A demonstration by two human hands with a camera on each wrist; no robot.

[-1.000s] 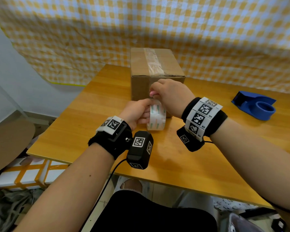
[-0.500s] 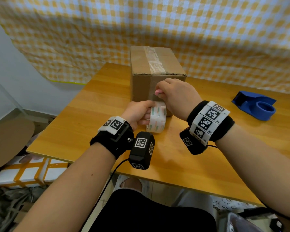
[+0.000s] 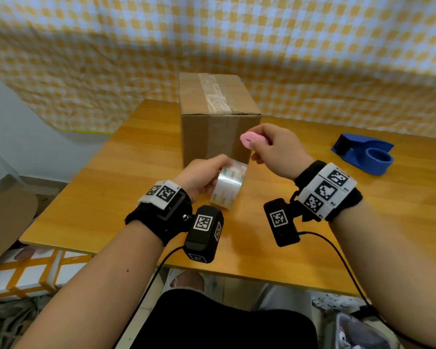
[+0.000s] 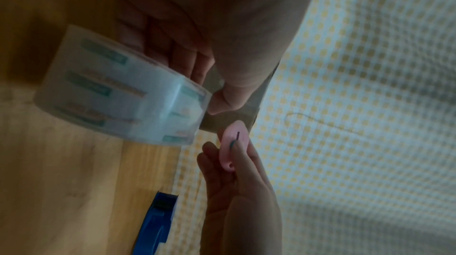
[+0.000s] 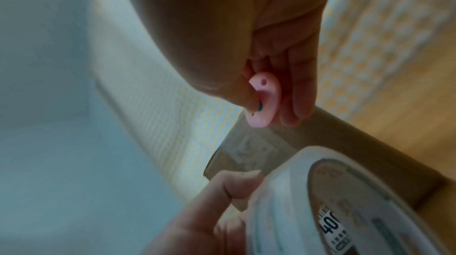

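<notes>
Head view bright, evenly lit, sharp in centre; wide-angle bowing at edges, curtain (image 3: 237, 46) lines curved. Sheen on tape roll (image 3: 228, 185). Wrist views dim, bluish, soft; tape roll smeared by motion blur, curtain unfocused.

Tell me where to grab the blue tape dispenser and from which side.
Take the blue tape dispenser across its side walls at the middle, between the round ring and the toothed end, probably coming down from above. It sits flat on the table, apart from other things. The right hand, nearest, holds a small pink tool.
</notes>
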